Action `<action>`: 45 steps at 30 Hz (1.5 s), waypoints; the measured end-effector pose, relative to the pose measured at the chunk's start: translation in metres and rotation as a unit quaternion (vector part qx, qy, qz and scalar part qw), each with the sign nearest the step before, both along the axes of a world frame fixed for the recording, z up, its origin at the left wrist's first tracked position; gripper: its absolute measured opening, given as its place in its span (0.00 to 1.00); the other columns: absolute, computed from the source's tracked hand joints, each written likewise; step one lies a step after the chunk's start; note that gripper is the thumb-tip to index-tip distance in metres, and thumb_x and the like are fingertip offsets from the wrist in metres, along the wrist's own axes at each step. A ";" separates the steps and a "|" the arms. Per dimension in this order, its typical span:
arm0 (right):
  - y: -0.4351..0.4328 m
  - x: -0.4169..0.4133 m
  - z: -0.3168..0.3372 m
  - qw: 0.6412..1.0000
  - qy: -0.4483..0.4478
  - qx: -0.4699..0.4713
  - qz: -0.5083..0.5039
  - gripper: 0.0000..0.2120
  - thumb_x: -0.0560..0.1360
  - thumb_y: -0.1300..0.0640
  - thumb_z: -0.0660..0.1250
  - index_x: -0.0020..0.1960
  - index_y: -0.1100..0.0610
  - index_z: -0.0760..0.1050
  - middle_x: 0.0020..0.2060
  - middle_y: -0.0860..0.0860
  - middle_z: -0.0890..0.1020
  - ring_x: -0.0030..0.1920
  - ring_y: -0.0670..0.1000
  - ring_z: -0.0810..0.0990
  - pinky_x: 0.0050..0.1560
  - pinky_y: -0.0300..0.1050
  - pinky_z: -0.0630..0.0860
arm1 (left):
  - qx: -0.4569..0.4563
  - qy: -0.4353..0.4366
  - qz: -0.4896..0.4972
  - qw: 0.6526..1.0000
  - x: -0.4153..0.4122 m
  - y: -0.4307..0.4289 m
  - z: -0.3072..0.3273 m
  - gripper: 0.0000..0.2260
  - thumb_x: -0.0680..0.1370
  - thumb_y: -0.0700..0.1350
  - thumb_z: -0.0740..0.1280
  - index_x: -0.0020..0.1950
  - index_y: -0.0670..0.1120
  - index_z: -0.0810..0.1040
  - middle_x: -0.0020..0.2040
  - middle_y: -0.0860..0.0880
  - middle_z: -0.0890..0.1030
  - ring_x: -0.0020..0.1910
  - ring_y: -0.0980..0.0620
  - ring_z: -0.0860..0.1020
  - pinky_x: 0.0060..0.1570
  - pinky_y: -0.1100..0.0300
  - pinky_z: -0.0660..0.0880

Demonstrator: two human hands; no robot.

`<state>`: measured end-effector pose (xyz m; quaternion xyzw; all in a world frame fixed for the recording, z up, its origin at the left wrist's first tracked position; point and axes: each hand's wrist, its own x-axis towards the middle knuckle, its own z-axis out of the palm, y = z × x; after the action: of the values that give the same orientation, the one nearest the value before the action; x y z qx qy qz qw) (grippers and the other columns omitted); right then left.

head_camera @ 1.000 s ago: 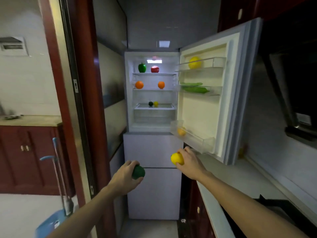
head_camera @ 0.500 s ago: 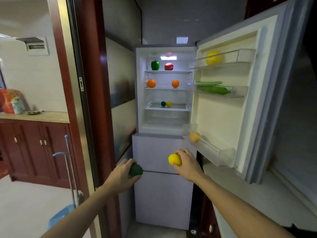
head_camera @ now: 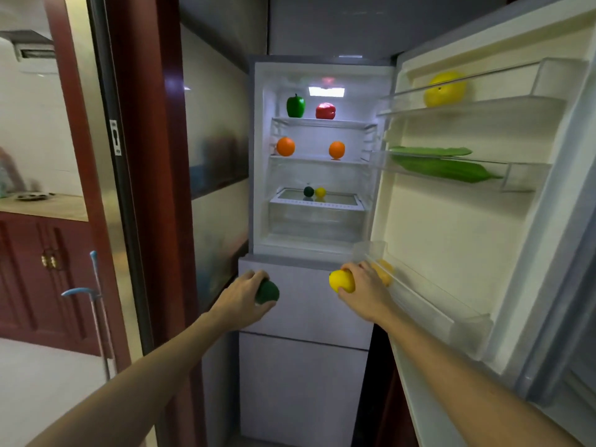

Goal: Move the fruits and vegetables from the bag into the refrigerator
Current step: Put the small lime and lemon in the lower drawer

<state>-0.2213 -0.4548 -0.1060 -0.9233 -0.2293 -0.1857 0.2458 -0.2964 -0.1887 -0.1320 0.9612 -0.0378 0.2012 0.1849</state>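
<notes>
The refrigerator (head_camera: 322, 262) stands straight ahead with its upper door (head_camera: 451, 227) swung open to the right. My left hand (head_camera: 242, 298) grips a dark green round fruit (head_camera: 267, 292) in front of the lower drawer. My right hand (head_camera: 364, 293) holds a yellow lemon (head_camera: 341, 280) beside the bottom door bin. Inside, a green pepper (head_camera: 295, 105) and a red pepper (head_camera: 325, 111) sit on the top shelf, with two oranges (head_camera: 285, 146) below. A small dark fruit (head_camera: 308, 191) and a small yellow fruit (head_camera: 320, 192) rest on the third shelf.
The door bins hold a large yellow fruit (head_camera: 445, 89), long green vegetables (head_camera: 442, 167) and an orange-yellow fruit (head_camera: 383, 272). A dark red door frame (head_camera: 161, 188) rises at left. A mop handle (head_camera: 96, 304) and a red cabinet (head_camera: 38, 272) stand beyond it.
The view has closed in on the refrigerator. Both hands have kept their fruits and risen toward the fridge opening, the right hand now beside the bottom door bin.
</notes>
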 end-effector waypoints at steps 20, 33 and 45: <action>0.054 0.197 0.044 0.999 -0.029 -0.019 -0.025 0.15 0.71 0.57 0.69 0.56 0.59 0.73 0.50 0.56 0.74 0.50 0.58 0.74 0.46 0.49 0.71 | -0.004 -0.041 -0.045 0.998 0.217 0.056 0.032 0.24 0.74 0.55 0.70 0.66 0.48 0.68 0.58 0.50 0.72 0.51 0.53 0.73 0.54 0.55 0.76; 0.095 0.352 0.070 0.999 -0.042 -0.014 -0.005 0.19 0.73 0.57 0.69 0.62 0.57 0.71 0.56 0.54 0.72 0.54 0.55 0.73 0.48 0.44 0.69 | 0.004 -0.069 -0.070 0.995 0.377 0.081 0.052 0.24 0.74 0.55 0.70 0.66 0.47 0.71 0.60 0.48 0.74 0.54 0.52 0.76 0.57 0.54 0.77; 0.113 0.477 0.077 0.999 -0.047 -0.004 -0.023 0.20 0.71 0.55 0.70 0.61 0.56 0.72 0.55 0.56 0.75 0.54 0.57 0.74 0.52 0.52 0.75 | 0.020 -0.117 -0.059 0.991 0.513 0.089 0.074 0.20 0.74 0.54 0.70 0.61 0.47 0.73 0.53 0.47 0.76 0.47 0.50 0.76 0.49 0.52 0.79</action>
<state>0.2559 -0.3418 -0.0291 -0.9197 -0.2197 -0.2333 0.2269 0.2170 -0.1001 -0.0583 0.9308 -0.1196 0.3000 0.1711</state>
